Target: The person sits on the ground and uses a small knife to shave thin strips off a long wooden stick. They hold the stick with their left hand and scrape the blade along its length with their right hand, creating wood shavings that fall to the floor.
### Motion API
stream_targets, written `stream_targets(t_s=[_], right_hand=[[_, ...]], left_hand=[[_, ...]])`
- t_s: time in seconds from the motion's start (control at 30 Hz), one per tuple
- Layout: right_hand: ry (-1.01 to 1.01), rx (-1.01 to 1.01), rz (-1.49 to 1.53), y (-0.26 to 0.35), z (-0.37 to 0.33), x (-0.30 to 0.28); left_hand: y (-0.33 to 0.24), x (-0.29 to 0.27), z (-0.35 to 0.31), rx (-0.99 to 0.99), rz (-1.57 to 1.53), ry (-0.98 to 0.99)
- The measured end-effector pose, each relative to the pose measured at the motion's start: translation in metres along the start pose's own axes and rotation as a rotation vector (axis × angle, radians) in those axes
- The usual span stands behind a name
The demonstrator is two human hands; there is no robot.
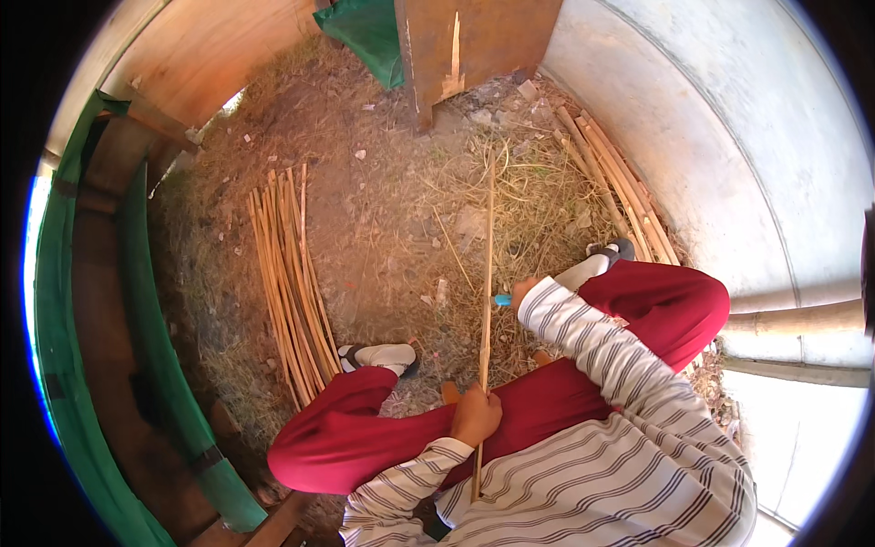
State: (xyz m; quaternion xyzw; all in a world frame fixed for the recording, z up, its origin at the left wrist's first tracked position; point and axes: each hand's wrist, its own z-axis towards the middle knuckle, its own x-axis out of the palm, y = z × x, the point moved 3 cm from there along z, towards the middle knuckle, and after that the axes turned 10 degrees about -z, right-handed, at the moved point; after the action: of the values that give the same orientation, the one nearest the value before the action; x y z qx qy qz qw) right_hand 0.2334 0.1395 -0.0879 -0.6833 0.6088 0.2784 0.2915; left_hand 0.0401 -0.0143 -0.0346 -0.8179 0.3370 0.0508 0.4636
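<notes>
My left hand (477,417) is closed round the lower part of a long, narrow bamboo strip (488,264). The strip runs up the middle of the head view, its near end by my striped shirt and its far end over the dry grass. In my closed right hand (524,294) is a small blue-ended tool (502,300), just right of the strip. Most of that tool is hidden by my fingers, so its kind does not show. Whether it touches the strip I cannot tell.
Several bamboo strips (284,283) lie in a bundle on the ground at left. More bamboo lengths (620,178) rest along the pale wall (729,173) at right. A wooden board (483,46) stands ahead. Green sheeting (155,337) lines the left side. My legs are bent outward.
</notes>
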Motion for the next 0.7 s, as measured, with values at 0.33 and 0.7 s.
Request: stream_targets(t_s=[0.33, 0.7], right_hand=[[0.102, 0.07, -0.06, -0.025, 0.074, -0.02], [0.094, 0.062, -0.136, -0.041, 0.117, -0.04]], left_hand=[[0.001, -0.005, 0.01, -0.084, -0.128, 0.102], [0.001, -0.007, 0.003, 0.006, -0.124, 0.009]])
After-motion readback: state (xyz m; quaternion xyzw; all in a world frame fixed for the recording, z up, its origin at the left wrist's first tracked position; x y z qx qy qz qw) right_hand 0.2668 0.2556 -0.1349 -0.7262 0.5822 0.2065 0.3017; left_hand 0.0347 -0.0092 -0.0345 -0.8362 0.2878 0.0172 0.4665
